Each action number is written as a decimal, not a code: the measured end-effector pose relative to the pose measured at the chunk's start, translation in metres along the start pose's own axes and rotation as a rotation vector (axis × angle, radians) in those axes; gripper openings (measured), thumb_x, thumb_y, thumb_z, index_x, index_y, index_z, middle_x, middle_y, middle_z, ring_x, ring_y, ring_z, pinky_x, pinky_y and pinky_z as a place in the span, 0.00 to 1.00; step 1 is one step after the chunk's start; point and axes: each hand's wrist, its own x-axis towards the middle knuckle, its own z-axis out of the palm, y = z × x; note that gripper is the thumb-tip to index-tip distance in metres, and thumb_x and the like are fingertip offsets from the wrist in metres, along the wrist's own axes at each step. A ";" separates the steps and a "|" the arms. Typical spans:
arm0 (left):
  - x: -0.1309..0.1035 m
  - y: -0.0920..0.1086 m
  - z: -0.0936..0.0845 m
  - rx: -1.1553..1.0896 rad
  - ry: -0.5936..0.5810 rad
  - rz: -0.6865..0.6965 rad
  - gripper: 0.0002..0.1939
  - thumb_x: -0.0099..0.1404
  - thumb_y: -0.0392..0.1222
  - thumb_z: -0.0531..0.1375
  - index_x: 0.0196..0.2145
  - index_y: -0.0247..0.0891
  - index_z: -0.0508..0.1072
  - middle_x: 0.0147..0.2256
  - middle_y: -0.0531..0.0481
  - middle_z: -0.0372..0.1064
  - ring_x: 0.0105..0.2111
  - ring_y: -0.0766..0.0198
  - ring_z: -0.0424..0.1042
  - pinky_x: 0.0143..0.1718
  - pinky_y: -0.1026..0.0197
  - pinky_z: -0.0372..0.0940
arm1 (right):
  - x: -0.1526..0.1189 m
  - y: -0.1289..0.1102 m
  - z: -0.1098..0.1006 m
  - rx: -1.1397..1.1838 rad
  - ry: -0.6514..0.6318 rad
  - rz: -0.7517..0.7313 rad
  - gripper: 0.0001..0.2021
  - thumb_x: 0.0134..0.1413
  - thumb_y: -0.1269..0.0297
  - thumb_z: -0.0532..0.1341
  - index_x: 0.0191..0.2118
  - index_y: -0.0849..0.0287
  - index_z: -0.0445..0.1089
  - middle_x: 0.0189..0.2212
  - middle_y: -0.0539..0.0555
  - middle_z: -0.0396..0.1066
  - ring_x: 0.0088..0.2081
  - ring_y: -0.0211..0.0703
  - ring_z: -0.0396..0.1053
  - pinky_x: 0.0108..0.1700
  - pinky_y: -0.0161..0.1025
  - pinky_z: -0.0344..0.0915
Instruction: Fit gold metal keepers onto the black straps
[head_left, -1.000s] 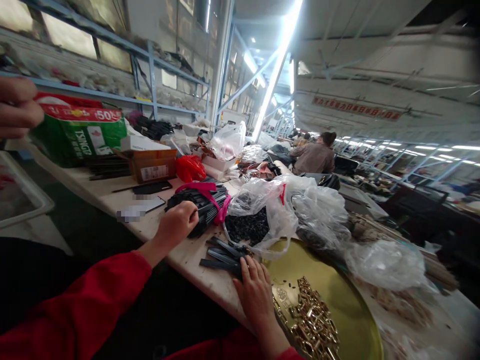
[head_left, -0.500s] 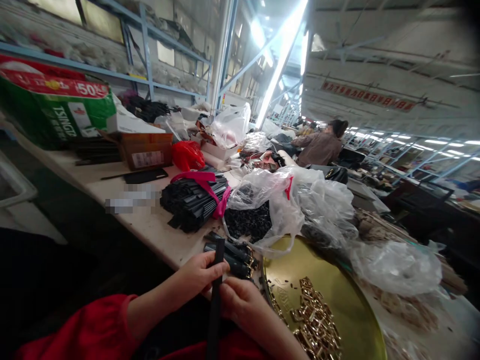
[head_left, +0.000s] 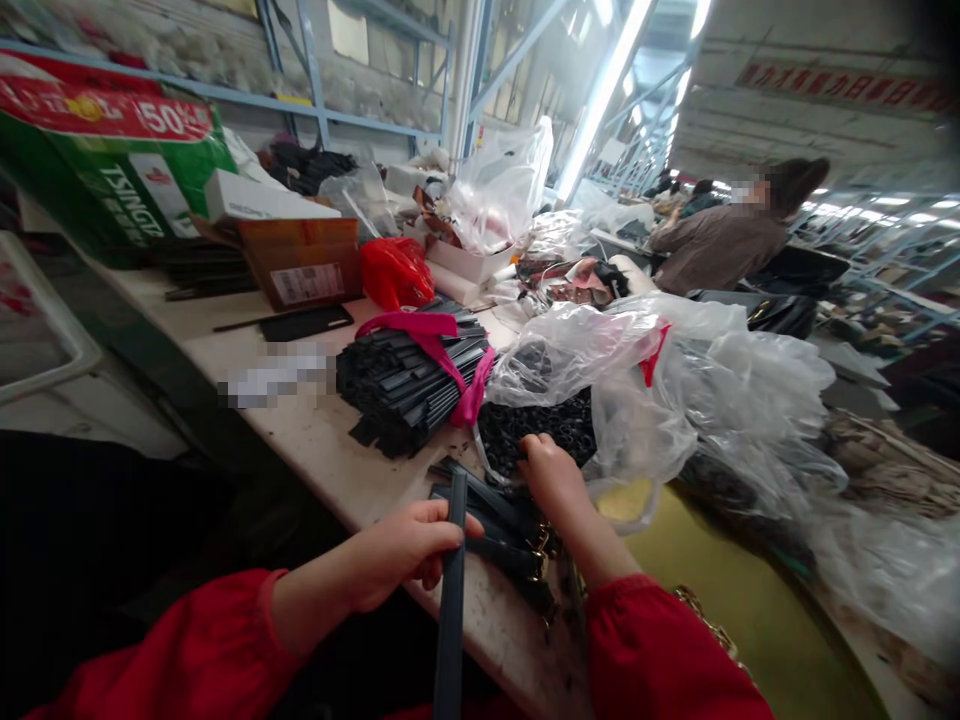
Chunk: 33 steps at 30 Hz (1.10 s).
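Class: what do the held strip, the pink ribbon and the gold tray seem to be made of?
Strip: perhaps leather or a synthetic; dark, smooth, with a faint sheen.
Ribbon: probably fabric; bright, fairly matte, softly folded.
Tray: likely metal, though coated plastic is possible; smooth, with a gold sheen.

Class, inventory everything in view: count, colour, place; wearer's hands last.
Flat workbench: one, whitish, centre
Large printed bag: one, green and red, far left
Cardboard box: one, brown, right of that bag
Crumpled plastic bag: one, red, beside the box
Ribboned strip bundle: one, black and pink, bench centre
Clear plastic bags: several, colourless, right and rear
Tiny pieces: many, black, in one clear bag
Loose strips with metal fittings: several, dark and gold, lower centre
Round metal tray: one, gold, lower right
Metal links: several, gold, on tray
Metal racking: some, blue, back left
Co-worker: one, in brown, back right
Tube lights: several, white, overhead
Left hand: one, red sleeve, holding a long dark strip
Right hand: one, red sleeve, at the pieces
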 end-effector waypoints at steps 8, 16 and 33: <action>-0.010 -0.002 0.000 -0.079 0.000 -0.013 0.18 0.46 0.40 0.56 0.37 0.34 0.69 0.19 0.59 0.59 0.18 0.71 0.59 0.20 0.67 0.55 | -0.006 0.001 -0.006 0.223 0.066 0.051 0.08 0.46 0.76 0.58 0.34 0.60 0.67 0.35 0.56 0.66 0.38 0.45 0.65 0.40 0.40 0.56; -0.046 -0.010 0.014 0.038 -0.037 0.054 0.15 0.54 0.45 0.54 0.38 0.35 0.67 0.19 0.56 0.64 0.20 0.70 0.62 0.23 0.67 0.58 | -0.095 -0.029 -0.016 1.024 -0.066 0.172 0.15 0.43 0.55 0.62 0.34 0.61 0.67 0.22 0.48 0.67 0.24 0.37 0.67 0.27 0.36 0.63; -0.081 -0.037 0.035 0.639 -0.049 0.259 0.15 0.62 0.48 0.46 0.29 0.36 0.66 0.16 0.58 0.58 0.14 0.71 0.55 0.14 0.70 0.48 | -0.194 -0.052 -0.012 1.322 0.114 0.219 0.15 0.44 0.56 0.64 0.37 0.59 0.72 0.28 0.51 0.72 0.28 0.37 0.68 0.33 0.36 0.66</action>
